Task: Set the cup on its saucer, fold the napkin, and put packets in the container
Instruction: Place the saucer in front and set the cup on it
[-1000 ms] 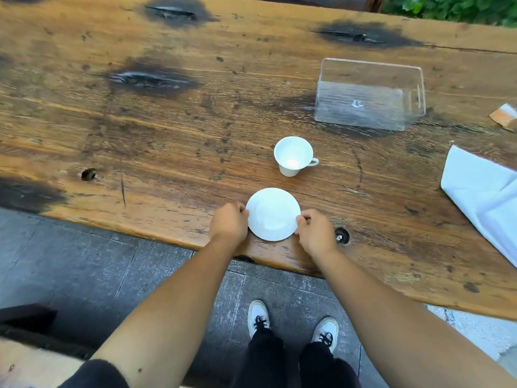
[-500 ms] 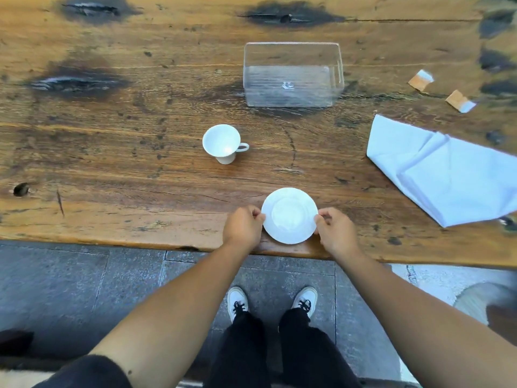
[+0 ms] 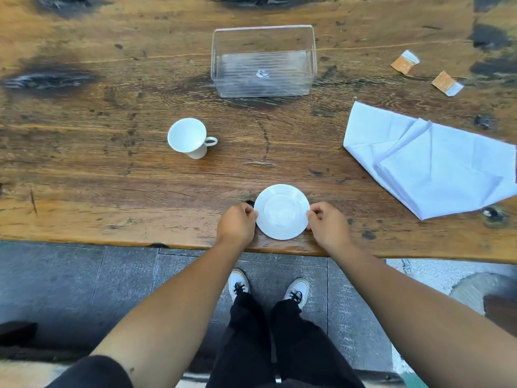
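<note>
Table [image 3: 84, 169]: worn wooden planks with dark scorched-looking patches and knots; its near edge runs across the middle of the view, with grey stone paving below.

Person: two bare forearms reach in from below; black trousers and white shoes with black laces stand on the paving under the table edge.

Napkin [image 3: 430, 161]: white, lying loosely half-open and creased on the right side of the table, one corner reaching toward the right border of the view. Not neatly folded.

Container [image 3: 264, 88]: clear plastic, rectangular, open at the top, standing upright toward the far side of the table, middle of the view. A small white mark shows at its ribbed bottom; no packet is inside.

Saucer [image 3: 282, 211]: white, round, flat on the table close to the near edge, well apart from the cup. Nothing rests on it.

Left hand [image 3: 236, 224]: curled fingers pinching the saucer's left rim.

Right hand [image 3: 327, 224]: curled fingers pinching the saucer's right rim.

Cup [image 3: 188, 137]: white, with a small handle pointing right, standing on the table left of centre, between saucer and container in depth. It looks empty.

Packets: two, orange-brown with white ends, lying on the far right of the table beyond the napkin; far packet [image 3: 404, 61], near packet [image 3: 446, 83]. They lie close together but not touching.
</note>
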